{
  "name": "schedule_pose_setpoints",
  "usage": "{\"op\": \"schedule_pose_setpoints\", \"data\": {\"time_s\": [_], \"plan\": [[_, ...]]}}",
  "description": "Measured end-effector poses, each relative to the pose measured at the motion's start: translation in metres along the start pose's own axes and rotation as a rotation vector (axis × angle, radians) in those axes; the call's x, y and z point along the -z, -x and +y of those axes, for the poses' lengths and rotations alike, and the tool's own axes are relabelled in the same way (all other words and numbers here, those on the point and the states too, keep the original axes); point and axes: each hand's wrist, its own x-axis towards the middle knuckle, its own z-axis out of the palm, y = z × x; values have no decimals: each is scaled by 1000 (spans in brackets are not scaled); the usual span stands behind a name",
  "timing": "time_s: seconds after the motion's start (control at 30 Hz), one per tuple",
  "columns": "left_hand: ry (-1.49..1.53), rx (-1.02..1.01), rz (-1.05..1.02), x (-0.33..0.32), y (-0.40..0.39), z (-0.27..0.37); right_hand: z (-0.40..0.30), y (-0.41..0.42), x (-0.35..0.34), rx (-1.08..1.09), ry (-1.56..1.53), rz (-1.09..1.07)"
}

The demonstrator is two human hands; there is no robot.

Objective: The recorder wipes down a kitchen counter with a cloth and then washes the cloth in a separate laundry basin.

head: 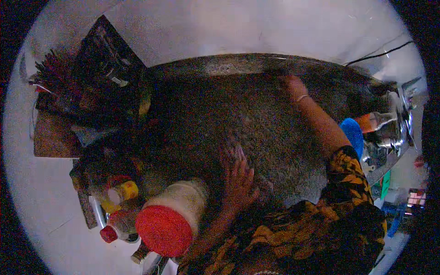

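Observation:
My left hand (240, 184) lies flat, palm down, on a dark speckled countertop (275, 137), its fingers a little apart. A pale smudge shows at its fingertips; whether it is a thing or a reflection is unclear. My right arm stretches across to the counter's far edge by the wall. There my right hand (295, 84) reaches into deep shade, so its fingers and anything in them are hidden. Left of my left forearm stands a large pale jar (189, 194) with a broad red lid (163, 230).
Bottles, one with a red cap (109, 233) and one with a yellow cap (130, 190), crowd the left front. Behind them are a brown box (55, 134) and a black panel (110, 51). At right are a blue round object (352, 137), an orange-filled bottle (367, 123) and a black cable (381, 54).

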Motion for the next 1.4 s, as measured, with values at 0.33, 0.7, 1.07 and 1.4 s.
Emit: {"op": "schedule_pose_setpoints", "data": {"time_s": [0.33, 0.7, 1.07, 1.4], "plan": [[92, -96, 113, -12, 12, -10, -219, 99, -6, 328, -374, 60], [-71, 25, -52, -24, 65, 5, 76, 40, -36, -351, 80, 120], [-42, -40, 6, -2, 58, 8, -117, 141, -67, -149, -388, 73], [-126, 26, 54, 6, 83, 23, -163, 252, -3, -361, -509, -50]]}}
